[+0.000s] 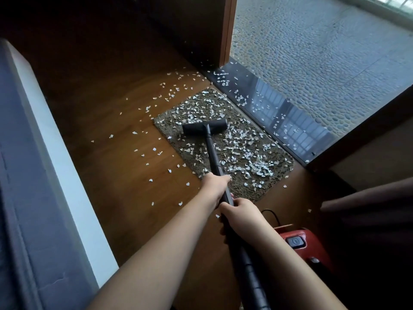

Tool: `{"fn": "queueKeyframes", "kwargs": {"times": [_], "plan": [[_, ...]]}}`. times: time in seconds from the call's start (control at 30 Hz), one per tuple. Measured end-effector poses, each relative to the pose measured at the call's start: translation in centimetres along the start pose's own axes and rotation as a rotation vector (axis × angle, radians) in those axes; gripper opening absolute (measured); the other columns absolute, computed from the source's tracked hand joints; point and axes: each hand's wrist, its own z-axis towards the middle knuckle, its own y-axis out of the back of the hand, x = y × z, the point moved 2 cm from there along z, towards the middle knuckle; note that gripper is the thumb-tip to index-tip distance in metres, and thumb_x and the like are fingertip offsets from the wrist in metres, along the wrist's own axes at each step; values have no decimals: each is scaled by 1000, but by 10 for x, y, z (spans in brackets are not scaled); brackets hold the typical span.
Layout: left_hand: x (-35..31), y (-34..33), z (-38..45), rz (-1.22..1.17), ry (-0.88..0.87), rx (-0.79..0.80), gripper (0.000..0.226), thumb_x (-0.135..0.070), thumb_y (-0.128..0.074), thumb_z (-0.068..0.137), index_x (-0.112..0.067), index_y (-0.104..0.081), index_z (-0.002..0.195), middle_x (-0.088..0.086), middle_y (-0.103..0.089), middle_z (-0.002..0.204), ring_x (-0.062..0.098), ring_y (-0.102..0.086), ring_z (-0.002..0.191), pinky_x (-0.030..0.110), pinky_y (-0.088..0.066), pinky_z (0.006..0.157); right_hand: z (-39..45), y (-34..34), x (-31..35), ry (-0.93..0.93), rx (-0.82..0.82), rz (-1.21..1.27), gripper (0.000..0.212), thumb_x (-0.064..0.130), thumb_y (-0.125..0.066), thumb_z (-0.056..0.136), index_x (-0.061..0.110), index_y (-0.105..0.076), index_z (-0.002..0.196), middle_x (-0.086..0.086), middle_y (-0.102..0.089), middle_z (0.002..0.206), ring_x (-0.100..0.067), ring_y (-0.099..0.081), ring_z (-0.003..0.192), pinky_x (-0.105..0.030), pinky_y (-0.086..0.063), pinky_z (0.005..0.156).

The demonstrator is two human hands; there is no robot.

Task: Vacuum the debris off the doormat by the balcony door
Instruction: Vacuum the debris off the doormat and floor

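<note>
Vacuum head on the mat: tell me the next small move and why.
Probably draw the vacuum head back toward you and to the right along the doormat. Both the left hand and right hand grip the wand, and the thickest white scraps lie there.

A home: brown wood-plank floor [116,135] lying under the hands, grey pebbled balcony [324,52] showing beyond them.

The vacuum wand [214,155] is covered where the left hand [215,186] and right hand [240,217] grip it. The red vacuum body [300,245] is partly behind the right forearm. The hose [250,276] runs off the bottom edge.
</note>
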Motion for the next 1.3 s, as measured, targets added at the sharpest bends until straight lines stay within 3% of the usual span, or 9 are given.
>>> {"fn": "queueKeyframes", "kwargs": {"times": [0.17,0.33,0.43,0.53,0.6,0.87,1.07,1.3], "plan": [[-14,-6,21,68,-4,22,22,-8,-60,89,2,-52,107,15,-55,75,25,-56,45,24,-44,35,21,1,6,1,-16,70,9,16,-51,86,14,-56,78,-8,-60,69,-28,-63,53,-46,-58,61],[-24,-2,34,90,9,2,22,-8,-60,90,2,-51,107,14,-55,74,24,-56,44,21,-41,32,33,-1,14,-13,-14,128,9,12,-50,86,9,-56,80,-9,-59,68,-23,-61,45,-40,-56,54],[-29,0,42,106,11,-11,28,-9,-63,86,4,-54,110,16,-60,79,26,-59,48,26,-48,40,39,-4,19,-26,-7,189,10,11,-51,87,8,-56,79,-12,-59,71,-22,-59,43,-35,-54,47],[-34,-1,48,154,10,-53,36,-11,-65,80,4,-58,111,23,-67,100,36,-70,76,43,-61,67,42,-4,21,-47,5,261,12,9,-51,89,8,-55,77,-13,-59,74,-20,-57,41,-29,-49,42],[-35,-2,52,188,8,-77,38,-13,-66,79,3,-58,112,23,-66,106,39,-70,86,49,-61,77,44,-4,22,-59,13,292,12,9,-51,89,7,-55,79,-14,-59,76,-20,-56,40,-27,-47,40],[-36,-7,49,202,56,-75,43,-20,-70,82,2,-56,116,22,-65,108,39,-70,89,50,-60,79,37,0,21,-65,23,334,9,8,-51,89,6,-54,80,-16,-57,79,-19,-54,39,-26,-46,40],[-31,-10,23,140,48,-54,47,-11,-69,79,5,-54,120,24,-64,112,39,-69,94,49,-59,84,10,12,23,-81,61,297,11,11,-52,89,7,-53,79,-16,-55,77,-19,-54,39,-24,-45,39],[-8,-22,-16,94,72,-40,31,-13,-66,86,2,-56,111,21,-65,107,38,-70,92,47,-60,80,-28,27,6,-87,100,174,13,12,-49,92,5,-51,81,-15,-54,73,-17,-53,37,-23,-44,36]]}}
